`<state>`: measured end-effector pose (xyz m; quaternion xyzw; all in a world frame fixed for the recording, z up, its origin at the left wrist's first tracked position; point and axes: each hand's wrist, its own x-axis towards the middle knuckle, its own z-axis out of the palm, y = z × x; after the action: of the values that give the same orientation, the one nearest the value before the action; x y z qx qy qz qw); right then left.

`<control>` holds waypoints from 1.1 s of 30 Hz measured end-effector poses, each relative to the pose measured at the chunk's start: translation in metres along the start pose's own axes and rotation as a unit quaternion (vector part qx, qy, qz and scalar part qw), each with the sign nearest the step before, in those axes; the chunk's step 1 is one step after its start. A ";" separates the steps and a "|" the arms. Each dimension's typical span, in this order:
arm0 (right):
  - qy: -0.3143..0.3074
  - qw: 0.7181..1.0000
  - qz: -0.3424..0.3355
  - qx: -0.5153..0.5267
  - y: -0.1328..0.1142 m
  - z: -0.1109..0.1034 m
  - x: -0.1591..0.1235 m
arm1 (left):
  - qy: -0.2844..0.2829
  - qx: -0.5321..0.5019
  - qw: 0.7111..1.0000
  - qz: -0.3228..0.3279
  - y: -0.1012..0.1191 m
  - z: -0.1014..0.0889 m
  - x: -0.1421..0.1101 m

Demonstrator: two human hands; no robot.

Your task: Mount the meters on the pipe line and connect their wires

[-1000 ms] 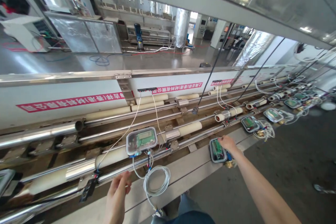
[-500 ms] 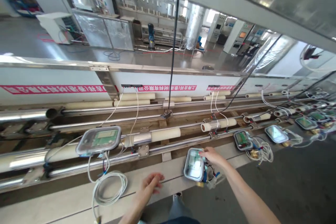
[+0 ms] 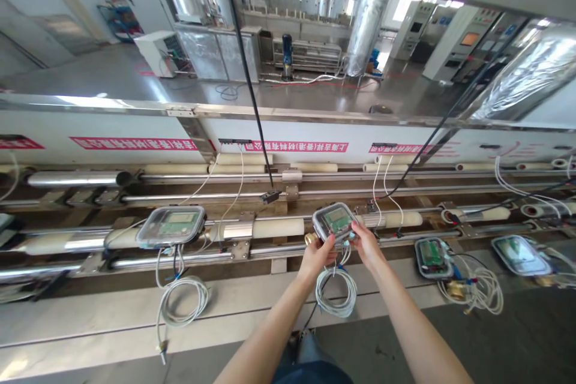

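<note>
A clear lidded box with a green circuit board (image 3: 335, 220) is tilted up over the rails, between my two hands. My left hand (image 3: 316, 257) is closed on its lower left edge, by a brass fitting (image 3: 310, 239). On the lower right edge, the fingers of my right hand (image 3: 366, 245) grip the box. Below it dangles a coil of pale cable (image 3: 336, 292), tied near its top. A similar box (image 3: 171, 225) rests across the rails to the left, its coiled cable (image 3: 184, 301) lying on the ledge.
Steel rails (image 3: 189, 260) carry cream tubes (image 3: 279, 227) across the view. More boxes (image 3: 434, 257) with cables and brass fittings lie along the ledge (image 3: 243, 300) at right. Thin black rods (image 3: 246, 69) slant down to the rails. Behind stands a low white panel with red lettering.
The box has come up off the ledge to above the rails. My left hand, free before, now holds it together with my right. The view has shifted too.
</note>
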<state>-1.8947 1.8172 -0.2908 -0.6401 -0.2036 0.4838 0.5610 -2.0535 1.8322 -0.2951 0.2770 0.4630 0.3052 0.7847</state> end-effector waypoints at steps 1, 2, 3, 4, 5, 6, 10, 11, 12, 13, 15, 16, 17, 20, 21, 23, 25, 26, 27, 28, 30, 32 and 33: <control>0.006 1.000 -0.003 0.017 -0.001 0.000 0.004 | 0.004 -0.004 1.000 -0.002 0.001 0.006 0.006; 0.012 0.999 -0.005 0.032 -0.003 0.000 0.008 | 0.006 -0.010 1.000 -0.005 0.002 0.011 0.011; 0.019 0.999 -0.008 0.044 -0.003 0.001 0.011 | 0.004 -0.018 1.000 -0.008 0.001 0.015 0.014; 0.025 0.998 -0.010 0.054 -0.003 0.002 0.013 | -0.001 -0.027 1.000 -0.012 0.001 0.019 0.017; 0.031 0.998 -0.013 0.061 -0.003 0.003 0.015 | -0.009 -0.036 0.999 -0.014 0.000 0.021 0.020; 0.037 0.997 -0.015 0.065 -0.002 0.005 0.016 | -0.016 -0.046 0.999 -0.015 0.000 0.021 0.022; 0.061 0.996 -0.023 0.060 0.008 0.017 0.019 | -0.018 -0.079 0.997 -0.004 -0.001 0.010 0.035; 0.067 0.996 -0.025 0.056 0.012 0.020 0.019 | -0.015 -0.086 0.996 0.000 -0.001 0.005 0.038; 0.071 0.996 -0.027 0.051 0.017 0.023 0.018 | -0.013 -0.092 0.996 0.003 -0.001 0.000 0.042; 0.074 0.996 -0.028 0.045 0.021 0.026 0.018 | -0.011 -0.099 0.995 0.007 -0.001 -0.004 0.044; 0.073 0.997 -0.028 0.027 0.030 0.030 0.015 | -0.013 -0.112 0.994 0.011 -0.002 -0.012 0.047; 0.068 0.997 -0.028 0.015 0.034 0.030 0.014 | -0.016 -0.118 0.993 0.013 -0.003 -0.015 0.047; 0.059 0.998 -0.027 0.003 0.036 0.030 0.012 | -0.018 -0.126 0.992 0.015 -0.004 -0.017 0.047; 0.006 0.997 -0.029 -0.073 0.034 0.019 0.011 | -0.010 -0.147 0.989 0.024 -0.009 -0.019 0.045; -0.011 0.991 -0.042 -0.126 0.029 0.010 0.013 | -0.001 -0.154 0.988 0.027 -0.010 -0.019 0.046; -0.022 0.967 -0.082 -0.239 0.014 -0.016 0.018 | 0.025 -0.166 0.985 0.035 -0.013 -0.018 0.048; 0.000 0.943 -0.126 -0.308 -0.008 -0.054 0.028 | 0.055 -0.178 0.981 0.045 -0.016 -0.017 0.053; 0.030 0.930 -0.139 -0.339 -0.021 -0.077 0.035 | 0.070 -0.185 0.979 0.051 -0.018 -0.016 0.055; 0.071 0.904 -0.147 -0.395 -0.034 -0.101 0.042 | 0.084 -0.191 0.976 0.057 -0.019 -0.016 0.057; 0.117 0.867 -0.148 -0.460 -0.047 -0.125 0.049 | 0.097 -0.198 0.973 0.064 -0.021 -0.015 0.059; 0.197 0.781 -0.128 -0.579 -0.068 -0.171 0.064 | 0.117 -0.210 0.968 0.076 -0.022 -0.012 0.060; 0.217 0.734 -0.092 -0.637 -0.080 -0.207 0.077 | 0.129 -0.216 0.964 0.084 -0.022 -0.008 0.059; 0.202 0.740 -0.076 -0.637 -0.082 -0.220 0.082 | 0.133 -0.216 0.963 0.088 -0.021 -0.005 0.057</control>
<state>-1.6485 1.7921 -0.2695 -0.9132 -0.3945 0.0565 0.0849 -2.0314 1.8616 -0.3442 0.0972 0.4604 0.4996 0.7273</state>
